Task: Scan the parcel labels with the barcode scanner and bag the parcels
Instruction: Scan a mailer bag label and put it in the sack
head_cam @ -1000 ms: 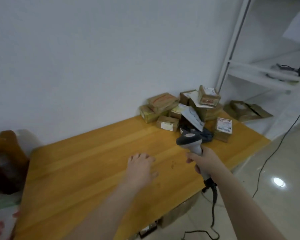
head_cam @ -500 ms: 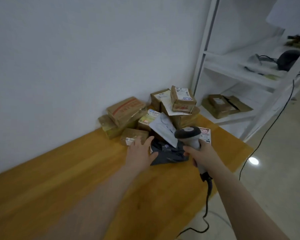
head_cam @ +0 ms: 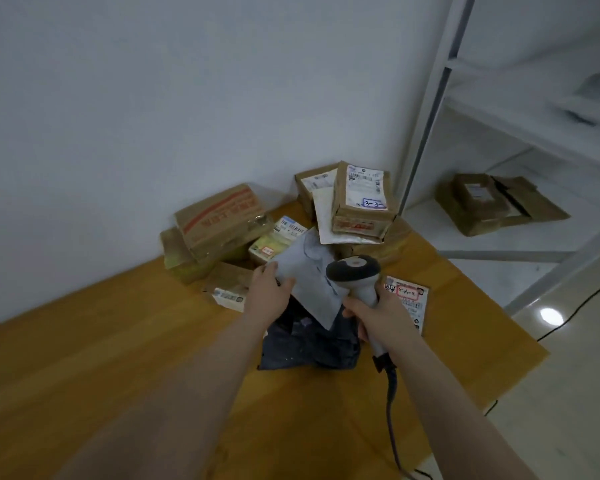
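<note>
Right hand (head_cam: 378, 315) grips the scanner (head_cam: 354, 270) over the desk (head_cam: 118, 358). Left hand (head_cam: 269, 294) seems to pinch a pale envelope (head_cam: 312, 275) lying on the dark bag (head_cam: 309, 341), beside the stacked boxes (head_cam: 219, 216).

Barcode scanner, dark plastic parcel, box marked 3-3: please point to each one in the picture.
barcode scanner (head_cam: 352, 270), head view, on its dark head.
dark plastic parcel (head_cam: 309, 342), head view, on its crumpled middle.
box marked 3-3 (head_cam: 364, 187), head view, on its white label.
</note>
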